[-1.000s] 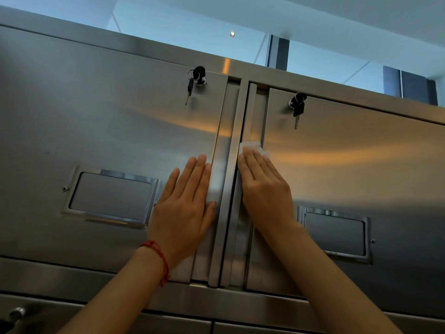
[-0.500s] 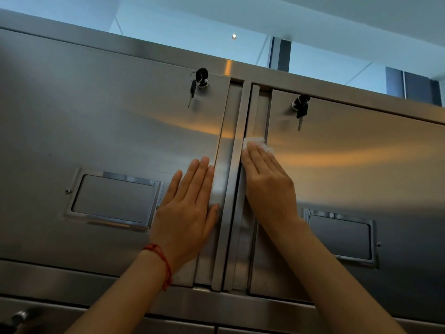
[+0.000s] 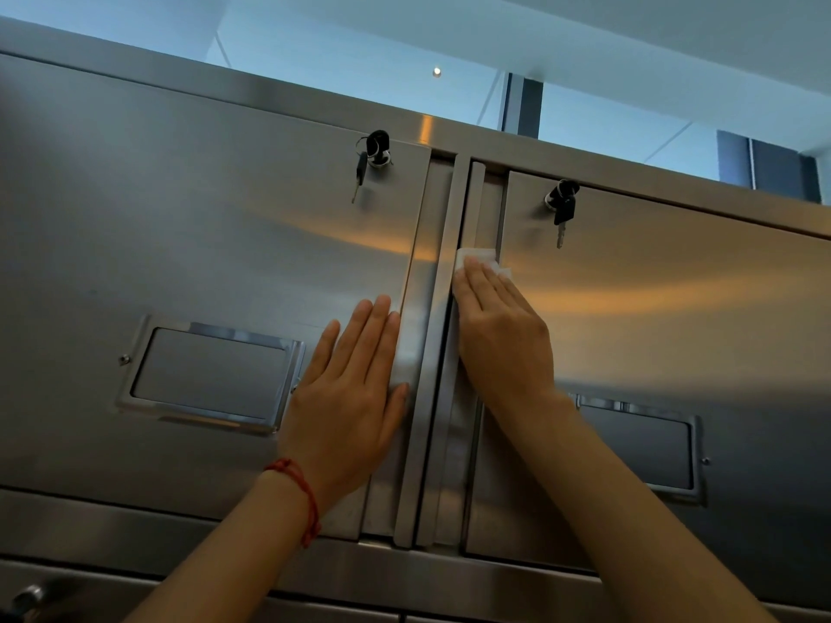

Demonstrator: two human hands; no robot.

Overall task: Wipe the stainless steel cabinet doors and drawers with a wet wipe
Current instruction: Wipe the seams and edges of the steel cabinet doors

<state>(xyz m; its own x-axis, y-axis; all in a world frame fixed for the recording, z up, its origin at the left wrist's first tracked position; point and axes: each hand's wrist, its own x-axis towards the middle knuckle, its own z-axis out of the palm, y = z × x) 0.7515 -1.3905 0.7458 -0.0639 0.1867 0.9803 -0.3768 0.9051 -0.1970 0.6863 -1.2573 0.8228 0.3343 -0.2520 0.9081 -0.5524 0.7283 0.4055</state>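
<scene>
Though mostly hidden, wet wipe [image 3: 476, 255].

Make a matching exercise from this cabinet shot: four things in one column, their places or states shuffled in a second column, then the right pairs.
Things
1. wet wipe
2. left hand
3. red string bracelet
4. right door's keys

Places or states
A. flat on the left door, holding nothing
B. hanging from a lock
C. pressed under the right hand fingertips on the handle strip
D. around the left wrist

Pairs: 1-C, 2-A, 3-D, 4-B
</scene>
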